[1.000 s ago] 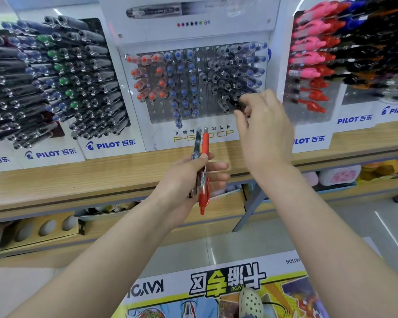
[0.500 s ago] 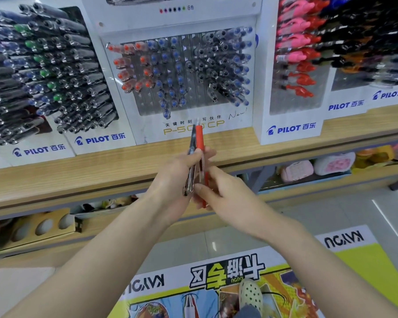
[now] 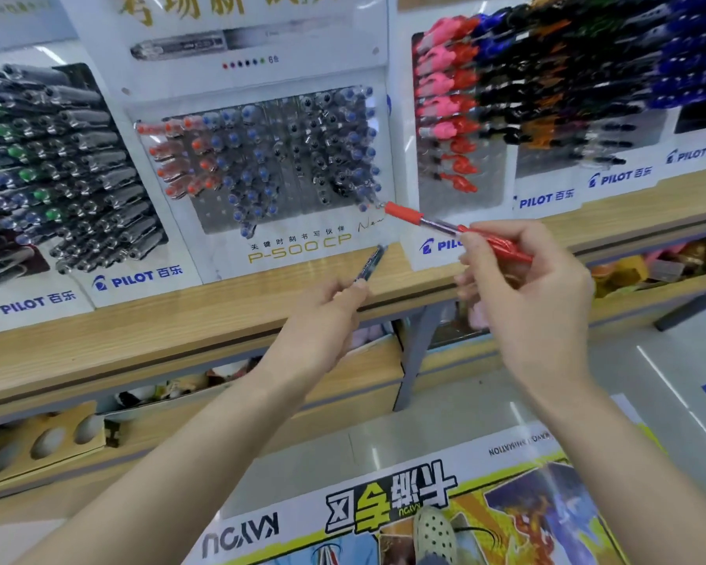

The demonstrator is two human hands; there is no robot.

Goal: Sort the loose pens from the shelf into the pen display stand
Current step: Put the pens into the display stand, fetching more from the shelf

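- A long wooden shelf (image 3: 221, 320) runs across the view and carries several white pen stands side by side.
- The middle pen display stand (image 3: 221, 254), marked P-500 CP, holds rows of red, blue and black pens pointing outward; its lower rows are partly unfilled.
- A neighbouring stand (image 3: 131, 275) on the left holds grey and green pens, and another (image 3: 547, 197) on the right holds pink, red, black and blue ones.
- A printed poster (image 3: 384, 503) lies on the floor below.
- The right hand (image 3: 534, 295) has its fingers curled round a red pen (image 3: 408, 216), whose far end is just beside the lower right corner of the middle stand's pen rows.
- The left hand (image 3: 323, 320) pinches a dark pen (image 3: 369, 263) in its fingers, angled up toward the stand's lower edge, apart from the red one.
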